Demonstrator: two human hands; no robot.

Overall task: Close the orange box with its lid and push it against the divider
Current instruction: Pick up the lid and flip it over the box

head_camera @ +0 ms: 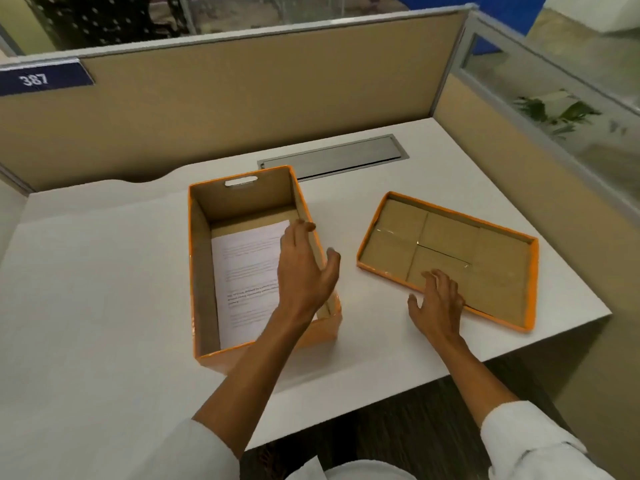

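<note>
Your right hand point(437, 303) lay open on the near edge of the lid point(450, 252), which sat upside down right of the box point(207, 271). Left hand point(304, 268) open over its right wall. Lid looked light, stiff cardboard; grip the long edges.

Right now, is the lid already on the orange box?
No, the lid lies upside down on the desk beside the open orange box.

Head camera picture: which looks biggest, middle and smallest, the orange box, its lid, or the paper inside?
1. Orange box: largest.
2. Lid: shallower, with a similar footprint, so it's close.
3. Paper: smallest, though a hand hides part of it.
</note>
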